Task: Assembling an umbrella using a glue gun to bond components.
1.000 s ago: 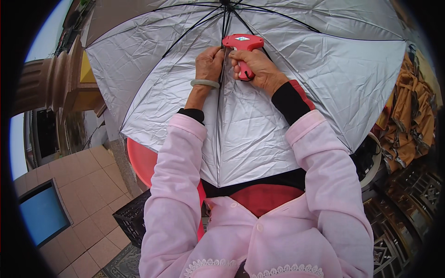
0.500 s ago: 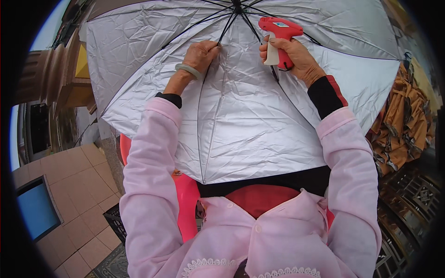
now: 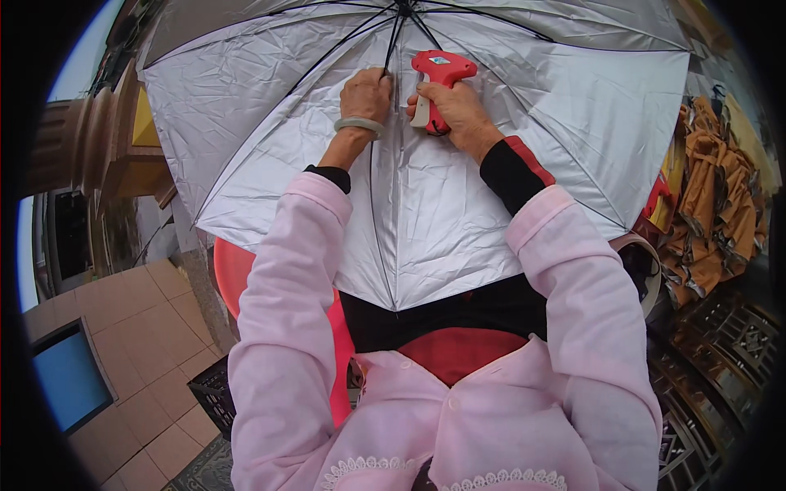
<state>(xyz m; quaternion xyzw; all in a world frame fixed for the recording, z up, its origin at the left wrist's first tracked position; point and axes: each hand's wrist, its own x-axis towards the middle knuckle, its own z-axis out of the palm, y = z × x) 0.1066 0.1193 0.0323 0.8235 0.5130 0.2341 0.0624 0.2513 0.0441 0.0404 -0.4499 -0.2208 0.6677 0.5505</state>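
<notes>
An opened umbrella point(image 3: 458, 213) with a silver inner side lies spread in front of me, its black ribs meeting at the hub point(image 3: 404, 8) near the top. My left hand point(image 3: 365, 98) is closed around a thin black rib point(image 3: 393, 45) and the cloth beside it; the fingertips are partly hidden. In my right hand point(image 3: 463, 113) is a red tagging gun point(image 3: 442, 70) with a white trigger, held just right of the left hand over a seam in the canopy. Whether its tip touches the cloth I cannot tell.
Brown-orange folded cloth point(image 3: 711, 188) is heaped at the right. Dark carved furniture point(image 3: 720, 360) stands below it. A red plastic chair point(image 3: 232, 274) shows under the umbrella at the left, beside a black crate point(image 3: 214, 393) on tiled floor point(image 3: 147, 344).
My right hand has brought the tagging gun left and slightly down, close to my left hand. The umbrella has turned a little, and my left hand has moved slightly right with the rib.
</notes>
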